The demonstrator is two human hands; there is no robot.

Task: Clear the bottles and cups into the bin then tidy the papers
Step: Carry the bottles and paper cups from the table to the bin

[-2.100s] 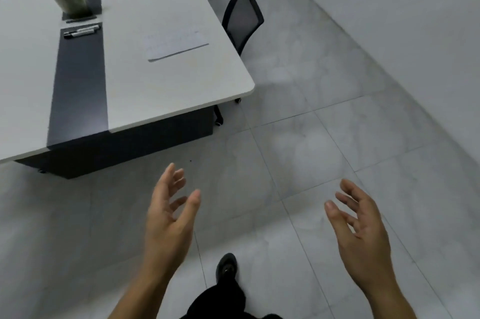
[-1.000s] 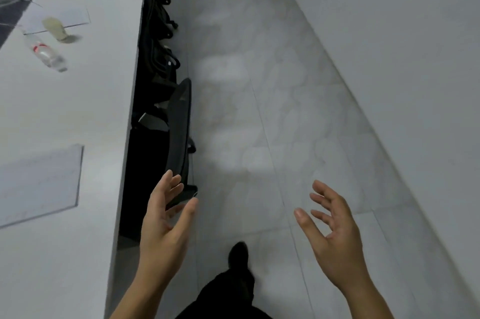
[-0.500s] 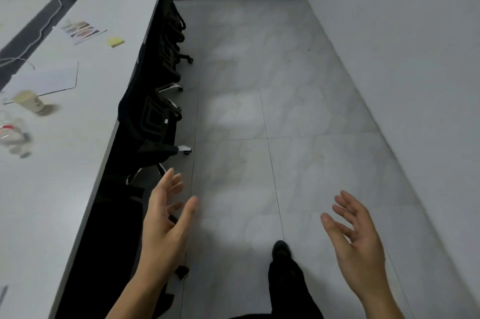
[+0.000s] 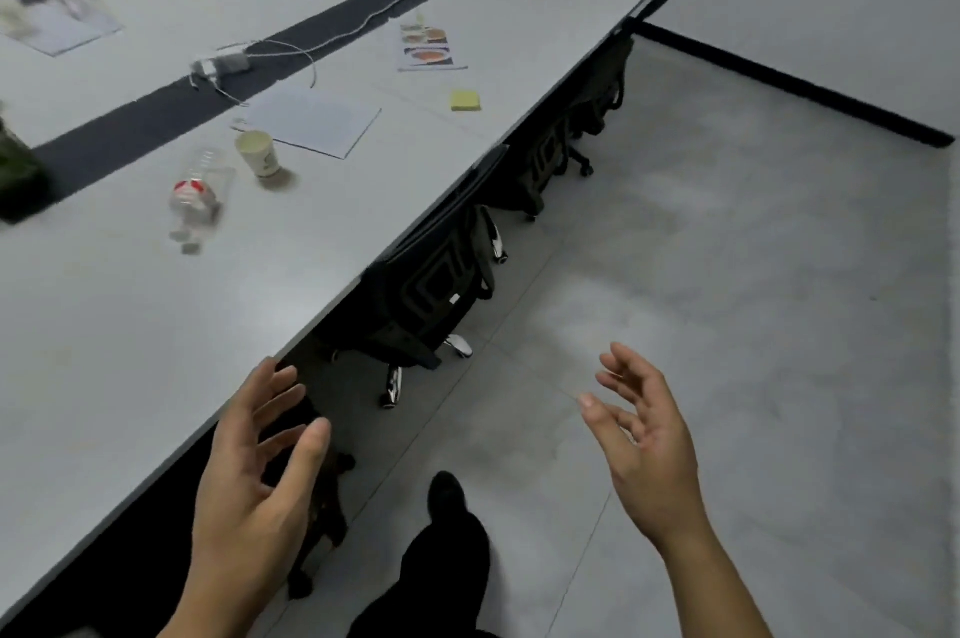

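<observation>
Left hand (image 4: 254,471): fingers spread wide, nothing held, at the table (image 4: 130,325) edge.
Right hand (image 4: 644,450): fingers loosely bent, nothing held, over the floor at 3 o'clock of the left hand.
Bottle (image 4: 197,196): lay on its side on the table, 12 o'clock of the left hand, well apart.
Cup (image 4: 258,154): stood upright, 2 o'clock of the bottle, just beside it.
Paper (image 4: 317,120): lay flat, 2 o'clock of the cup.
Chairs (image 4: 441,284): tucked under the table edge.

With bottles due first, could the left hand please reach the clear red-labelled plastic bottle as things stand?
Probably not yet: the left hand hovers at the edge of the white table, the bottle lies farther along; only bare tabletop lies between.
</observation>
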